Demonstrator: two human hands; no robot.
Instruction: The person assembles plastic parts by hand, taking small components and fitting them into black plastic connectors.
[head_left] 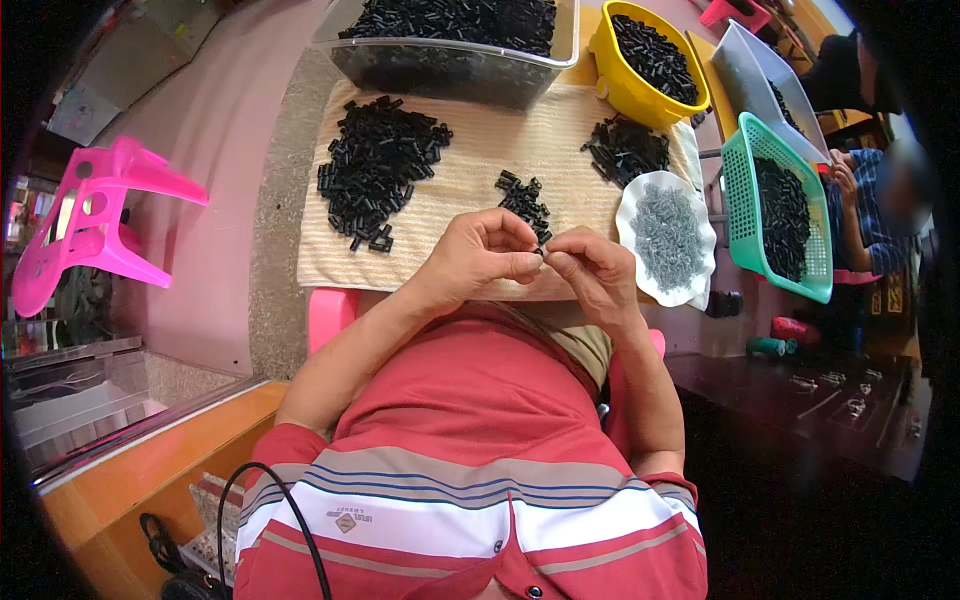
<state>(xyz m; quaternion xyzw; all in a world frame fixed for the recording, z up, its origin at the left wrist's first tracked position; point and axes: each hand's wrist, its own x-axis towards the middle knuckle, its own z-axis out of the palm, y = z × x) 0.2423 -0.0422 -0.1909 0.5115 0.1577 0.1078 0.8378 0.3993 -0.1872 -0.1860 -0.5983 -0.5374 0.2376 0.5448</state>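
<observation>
My left hand [478, 258] pinches a small black plastic piece [539, 252] between thumb and fingertips, low over the towel's near edge. Close against it, my right hand [600, 275] has thumb and forefinger pressed together at the same spot; anything in that pinch is too small to make out. Just beyond my fingers lies a small heap of black pieces [524, 200]. A larger pile of short black tubular pieces [375, 170] is spread on the left. To the right, a white wavy-rimmed plate [629, 221] holds many small clear pieces [668, 240].
A striped cream towel [480, 130] covers the tabletop. Behind stand a clear bin [440, 75] and a yellow basket [625, 90], both with black pieces. Another black pile [628, 150] sits near the yellow basket. A green basket [742, 200] and a seated person [865, 210] are right; a pink stool [110, 210] is left.
</observation>
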